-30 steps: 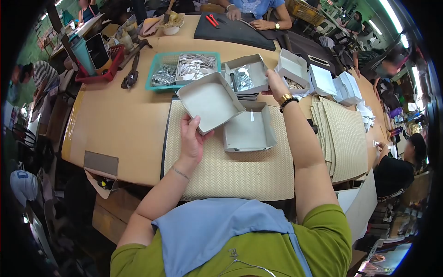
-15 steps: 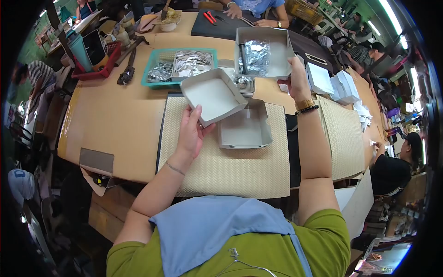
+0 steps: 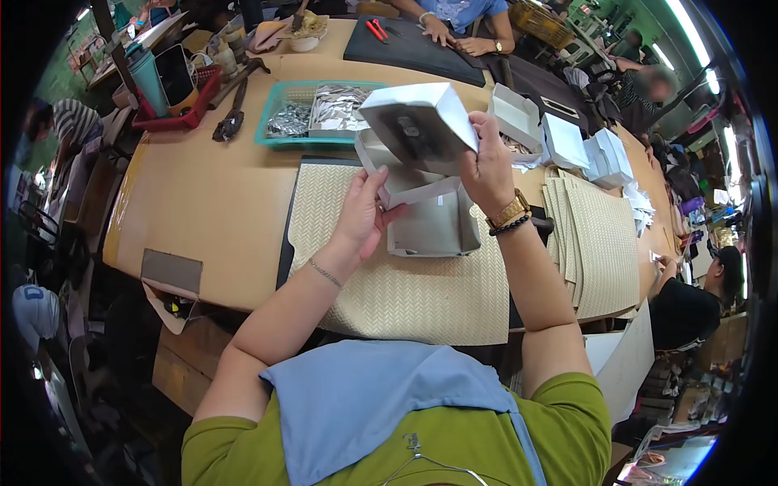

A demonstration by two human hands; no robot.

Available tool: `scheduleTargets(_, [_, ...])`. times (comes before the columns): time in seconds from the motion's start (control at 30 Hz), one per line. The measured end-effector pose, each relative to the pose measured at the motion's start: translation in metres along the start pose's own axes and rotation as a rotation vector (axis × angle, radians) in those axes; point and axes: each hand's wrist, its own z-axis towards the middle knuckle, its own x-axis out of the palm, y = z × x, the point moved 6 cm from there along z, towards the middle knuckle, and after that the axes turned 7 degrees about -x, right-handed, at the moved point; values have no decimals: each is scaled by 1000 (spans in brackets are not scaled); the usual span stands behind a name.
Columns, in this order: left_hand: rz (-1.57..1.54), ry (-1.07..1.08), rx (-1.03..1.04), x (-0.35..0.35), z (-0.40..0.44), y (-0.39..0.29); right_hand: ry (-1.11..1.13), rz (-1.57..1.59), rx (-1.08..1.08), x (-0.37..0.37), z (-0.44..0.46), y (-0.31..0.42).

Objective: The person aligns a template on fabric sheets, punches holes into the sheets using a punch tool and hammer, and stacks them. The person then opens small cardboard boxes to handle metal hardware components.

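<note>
My left hand [image 3: 356, 212] grips the near corner of a shallow white cardboard box [image 3: 415, 194]. My right hand [image 3: 491, 166] grips a second white box [image 3: 417, 130] by its right end; it is tipped over the first box, its dark printed outer face toward me. What lies inside the tipped box is hidden. Below both hands, an open cardboard box [image 3: 433, 231] rests on a woven-pattern cream sheet [image 3: 389, 300].
A teal basket [image 3: 266, 121] holds metal pieces and small light pieces. Several white boxes [image 3: 563, 142] and a stack of woven sheets [image 3: 604, 243] lie to the right. A hammer [image 3: 232, 121] and red basket [image 3: 190, 113] are left. A co-worker's hands [image 3: 438, 31] rest opposite.
My right hand has moved left and nearer, turning its box from open side up, with clear plastic bags visible inside, to tipped over. My left hand's box has shifted right beneath it.
</note>
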Motion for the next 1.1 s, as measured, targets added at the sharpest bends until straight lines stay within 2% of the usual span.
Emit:
scheduleTargets(0.1, [10, -16, 1, 0, 0, 1, 23, -135, -149, 0, -5, 12])
scheduleTargets(0.2, [-10, 12, 6, 3, -1, 0, -30, -141, -308, -5, -4, 21])
scheduleTargets(0.3, [0, -14, -24, 0, 1, 3, -23, -184, -218, -7, -6, 9])
scheduleTargets(0.47, [42, -10, -10, 5, -4, -1, -155, 66, 9, -19, -6, -22])
scheduleTargets(0.53, [32, 3, -34, 5, -3, -1, -140, -136, -117, -25, -6, -14])
scheduleTargets(0.63, [14, 25, -79, 8, 0, -1, -183, -133, -303, -36, -2, 1])
scheduleTargets(0.77, [19, 14, -79, 15, 0, 1, -178, -92, -230, -37, 2, -15])
scheduleTargets(0.87, [28, 45, -83, 20, 5, 2, -208, 61, -85, -36, 0, -32])
scheduleTargets(0.9, [32, 57, -85, 20, 8, 1, -163, 47, 79, -39, -4, -32])
scheduleTargets(0.97, [75, 33, -55, 20, 15, -4, -264, 151, 148, -48, -11, -47])
scheduleTargets(1.03, [104, 42, -43, 21, 27, -10, -378, 92, 125, -59, -21, -71])
scheduleTargets(1.1, [122, 80, -50, 22, 43, -17, -460, 264, 293, -67, -35, -101])
